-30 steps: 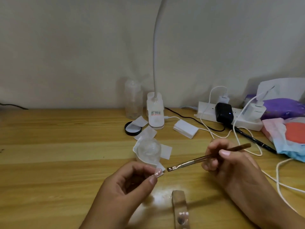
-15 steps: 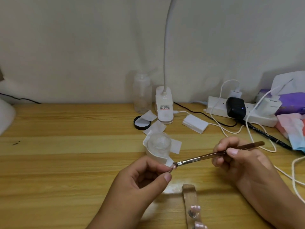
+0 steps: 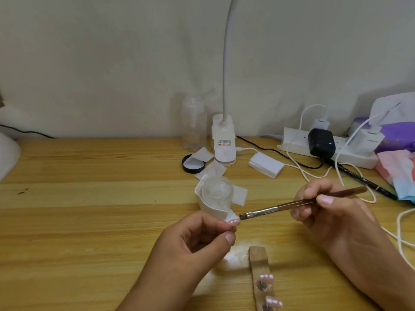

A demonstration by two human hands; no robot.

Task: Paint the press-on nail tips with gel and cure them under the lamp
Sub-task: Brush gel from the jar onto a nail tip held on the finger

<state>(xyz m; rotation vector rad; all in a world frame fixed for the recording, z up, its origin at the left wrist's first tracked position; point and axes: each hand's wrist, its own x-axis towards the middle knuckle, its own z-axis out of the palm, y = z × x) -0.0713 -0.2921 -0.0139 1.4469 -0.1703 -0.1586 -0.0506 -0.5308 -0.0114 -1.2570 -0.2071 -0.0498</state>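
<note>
Pinching the nail tip (image 3: 233,221) above the desk (image 3: 89,221), your left hand (image 3: 193,241) should hold steady while your right hand (image 3: 325,212), fingers wrapped round the brush (image 3: 292,204), bristles just beside the tip, lays gel thinly, clear of your skin. Farther back, the lamp (image 3: 224,151) carries a label too blurred to read.

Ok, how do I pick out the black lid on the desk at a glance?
Find the white lamp base at the back of the wooden desk, under the tall bent neck. Just left of it, in front of the clear bottle, lies the black lid. It is the only round, dark-rimmed thing there; a white paper square lies partly over it.
</note>
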